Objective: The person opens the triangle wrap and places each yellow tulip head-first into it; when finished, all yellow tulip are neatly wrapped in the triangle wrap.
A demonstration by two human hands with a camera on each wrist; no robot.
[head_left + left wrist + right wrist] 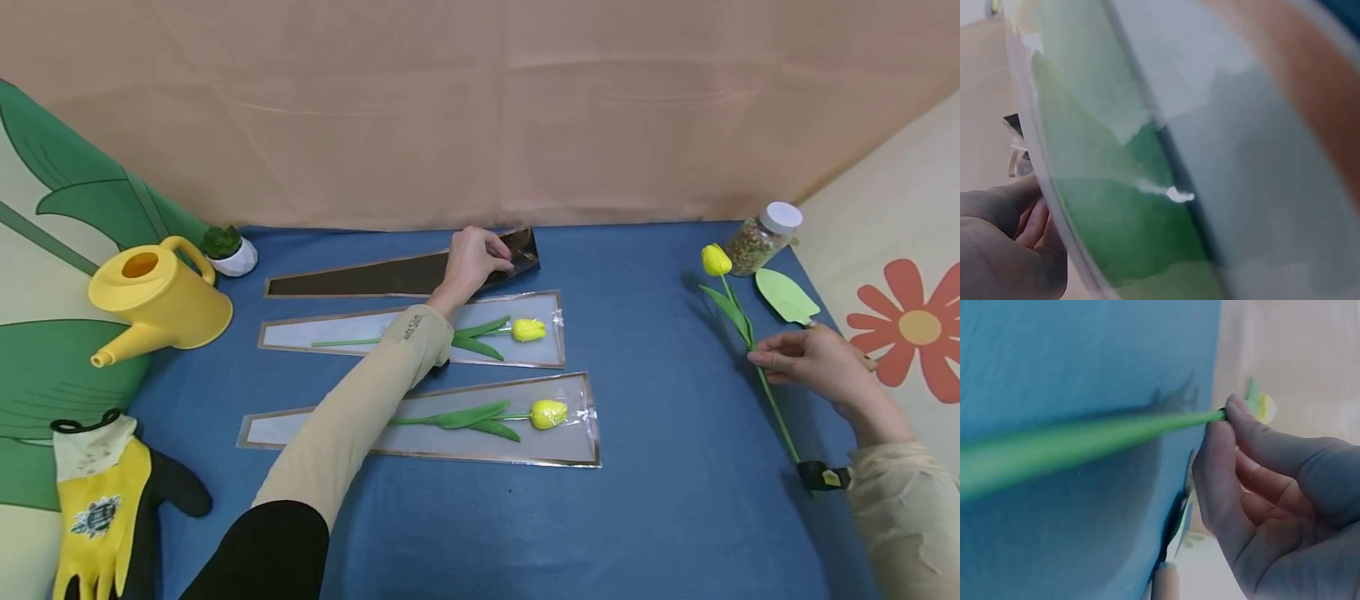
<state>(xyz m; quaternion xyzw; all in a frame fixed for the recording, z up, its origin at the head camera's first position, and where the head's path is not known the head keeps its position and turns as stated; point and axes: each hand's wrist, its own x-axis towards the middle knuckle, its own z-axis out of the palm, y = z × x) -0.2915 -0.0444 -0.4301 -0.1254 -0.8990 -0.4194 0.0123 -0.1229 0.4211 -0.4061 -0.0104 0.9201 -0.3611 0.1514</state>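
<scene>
With thumb and fingertips, my right hand (817, 367) pinches the green stem of a yellow artificial tulip (716, 260), its bloom pointing away from me. The stem (1104, 437) crosses the right wrist view, pinched by the fingers. My left hand (472, 260) pinches the wide end of a long black flower sleeve (352, 277) at the back, where the clear film lifts. Nearer to me lie two white sleeves, the middle one (551, 346) and the front one (585, 442), each with a yellow tulip inside. In the left wrist view, one close sleeve (1260, 156) partly covers the left hand (1004, 244).
At left stand a yellow watering can (161, 296) and a small potted plant (234, 254); a yellow-black glove (105, 508) lies in front. Right: a white-lidded jar (757, 242), a green trowel (783, 293), and a small black object (817, 476) by the stem's lower end.
</scene>
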